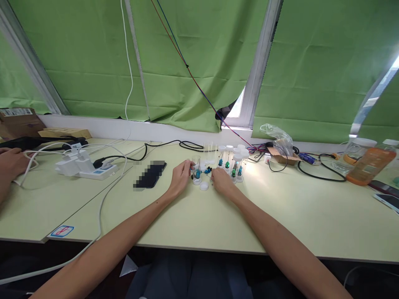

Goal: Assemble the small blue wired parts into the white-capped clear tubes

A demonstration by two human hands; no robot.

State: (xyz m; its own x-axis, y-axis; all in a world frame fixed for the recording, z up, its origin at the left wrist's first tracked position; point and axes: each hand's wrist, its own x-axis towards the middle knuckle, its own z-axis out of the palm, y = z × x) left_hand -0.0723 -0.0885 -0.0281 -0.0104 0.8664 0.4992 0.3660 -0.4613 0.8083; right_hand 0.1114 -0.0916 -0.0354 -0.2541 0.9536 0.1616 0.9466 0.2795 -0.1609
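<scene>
On the pale table (pixel 280 224), an upright clear tube (pixel 196 179) with a blue piece (pixel 198 173) inside is flanked on its left by the left hand (pixel 180 178); whether it is gripped cannot be told. Small dark and blue bits (pixel 208 170) are flanked by the right hand (pixel 222 180). Between the hands, a white cap (pixel 204 186) is seen. Farther left, a phone (pixel 151 174) is laid.

Red looped mark (pixel 64 230) resembling an 8, blue-bordered sticker (pixel 62 231) on our table (pixel 296 220), white label (pixel 16 112) on cardboard box (pixel 21 124), unreadable to us
</scene>
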